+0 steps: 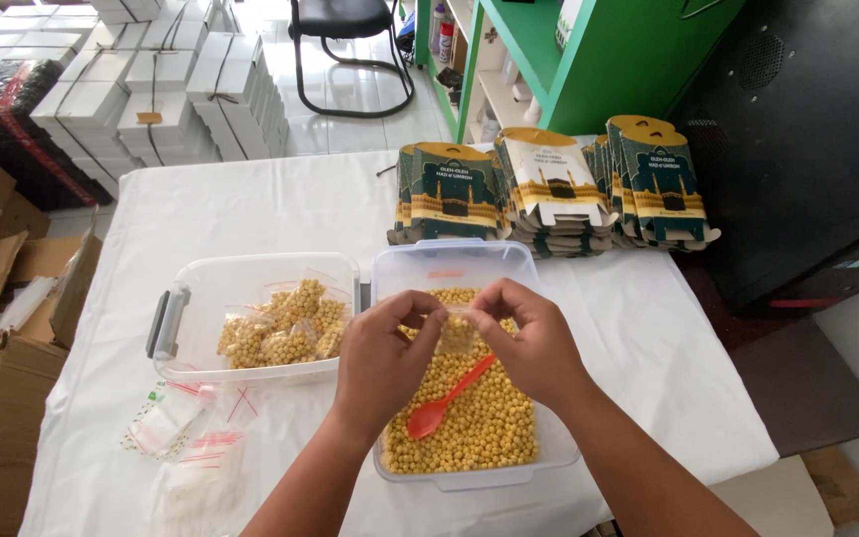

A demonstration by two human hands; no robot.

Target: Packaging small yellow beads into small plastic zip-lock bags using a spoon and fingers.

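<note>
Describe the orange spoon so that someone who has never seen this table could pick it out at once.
On the table with the white cloth, find the clear tub full of yellow chickpeas, nearest the person. The spoon lies slanted on the chickpeas, just below both hands. It is the only orange thing there, and the other tub holds only small filled bags.
</note>
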